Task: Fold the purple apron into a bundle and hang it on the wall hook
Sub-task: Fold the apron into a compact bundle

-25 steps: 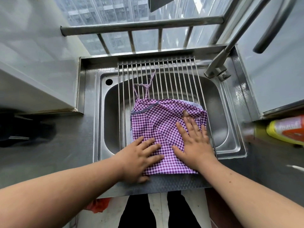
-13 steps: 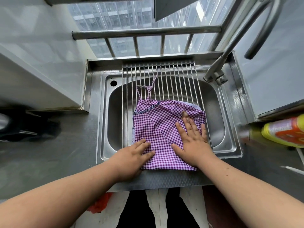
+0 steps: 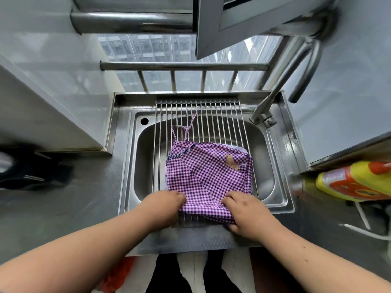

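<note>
A: Fingers (image 3: 179, 196) of left hand (image 3: 163, 206) curled, pinching near-left edge of the purple apron (image 3: 208, 176). Right hand (image 3: 245, 214) same, gripping near-right corner, hem lifted a bit.

B: Apron where?

A: Folded flat on the wire rack (image 3: 196, 115) over the sink (image 3: 277, 199); straps (image 3: 186, 130) trail toward the window.

B: Risks?

A: Likely next fold. Layers could slide apart, or straps drop between rods and snag. No hook in view.

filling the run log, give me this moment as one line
stage: folding | purple apron on sink rack | left hand grips near edge | right hand grips near edge | hook: unseen
</note>
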The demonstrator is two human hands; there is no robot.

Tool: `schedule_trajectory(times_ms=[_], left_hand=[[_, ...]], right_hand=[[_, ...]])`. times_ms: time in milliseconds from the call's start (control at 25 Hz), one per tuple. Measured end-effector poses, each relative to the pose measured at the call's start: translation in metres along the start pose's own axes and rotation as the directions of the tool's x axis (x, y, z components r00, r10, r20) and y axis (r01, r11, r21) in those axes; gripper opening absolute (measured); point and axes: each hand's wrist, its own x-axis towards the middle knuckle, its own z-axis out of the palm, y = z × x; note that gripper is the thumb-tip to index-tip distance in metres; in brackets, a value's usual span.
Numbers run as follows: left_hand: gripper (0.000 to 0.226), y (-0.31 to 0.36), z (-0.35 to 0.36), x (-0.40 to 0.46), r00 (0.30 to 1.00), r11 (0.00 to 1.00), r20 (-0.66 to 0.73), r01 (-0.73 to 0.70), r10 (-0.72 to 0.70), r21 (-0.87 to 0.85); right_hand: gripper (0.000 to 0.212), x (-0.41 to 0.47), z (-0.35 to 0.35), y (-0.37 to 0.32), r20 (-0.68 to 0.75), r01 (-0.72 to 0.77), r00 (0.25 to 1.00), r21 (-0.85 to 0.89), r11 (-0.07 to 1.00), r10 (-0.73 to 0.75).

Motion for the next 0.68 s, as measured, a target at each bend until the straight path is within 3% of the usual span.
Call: schedule_trajectory(times_ms=[80, 160, 240, 360, 440, 560, 680], left_hand=[[0.007, -0.004, -0.013, -0.002, 0.996, 0.986, -0.01, 0.09, -0.092, -0.142], [0.01, -0.008, -0.022, -0.005, 0.987, 0.938, -0.019, 0.148, -0.162, -0.314], [0.012, -0.015, -0.027, -0.009, 0.975, 0.842, -0.019, 0.181, -0.221, -0.509], [0.014, -0.028, -0.033, -0.017, 0.948, 0.646, -0.031, 0.191, -0.315, -0.739], [0.017, -0.029, -0.04, -0.021, 0.93, 0.548, -0.05, 0.17, -0.364, -0.819], [0.027, -0.024, -0.052, -0.02, 0.906, 0.418, -0.04, 0.155, -0.422, -0.895], [0.044, -0.031, -0.061, -0.013, 0.911, 0.401, -0.023, 0.158, -0.411, -0.902]], right_hand=[[0.046, -0.001, -0.011, 0.001, 0.006, -0.082, 0.997, 0.045, 0.996, 0.082], [0.038, -0.005, -0.024, -0.001, -0.015, -0.144, 0.989, 0.158, 0.977, 0.148], [0.035, -0.008, -0.037, 0.0, -0.038, -0.219, 0.97, 0.305, 0.927, 0.241], [0.037, -0.009, -0.058, 0.011, -0.003, -0.341, 0.908, 0.574, 0.745, 0.419], [0.031, -0.004, -0.065, 0.019, 0.018, -0.326, 0.903, 0.68, 0.657, 0.429], [0.022, 0.007, -0.074, 0.02, -0.011, -0.27, 0.912, 0.737, 0.619, 0.41], [0.024, 0.025, -0.09, 0.016, -0.006, -0.271, 0.906, 0.76, 0.591, 0.423]])
